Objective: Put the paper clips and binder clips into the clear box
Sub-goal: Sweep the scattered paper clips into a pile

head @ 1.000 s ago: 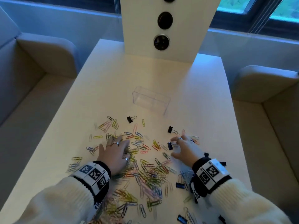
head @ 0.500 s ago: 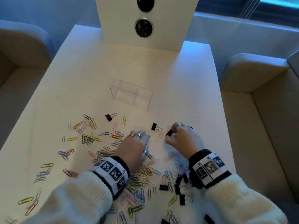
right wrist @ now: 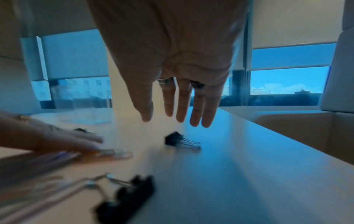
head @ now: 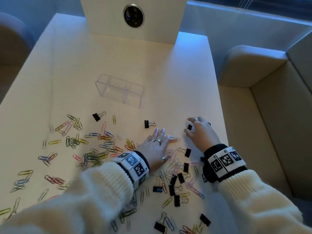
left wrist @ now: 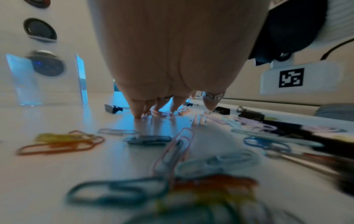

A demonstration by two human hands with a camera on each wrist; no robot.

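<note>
The clear box (head: pixel 108 81) stands open-topped and divided at mid table, beyond both hands. Coloured paper clips (head: pixel 94 149) lie scattered across the near left of the table. My left hand (head: pixel 162 144) lies flat with straight fingers on a few paper clips (head: pixel 173 139). My right hand (head: pixel 187 124) hovers open just above a black binder clip (right wrist: pixel 173 140), its fingers (right wrist: pixel 197 116) straight and holding nothing. Two more binder clips (head: pixel 147 124) (head: pixel 96 117) lie between the hands and the box. Several others (head: pixel 175 181) sit in a cluster near my wrists.
A white upright panel (head: pixel 152 22) with round sockets stands at the table's far end. Beige seats (head: pixel 253 68) flank the table. The table's right edge (head: pixel 219 115) runs close to my right hand.
My right hand has opened, and the binder clip it pinched now lies on the table under it. My left hand slid forward and right over the paper clips.
</note>
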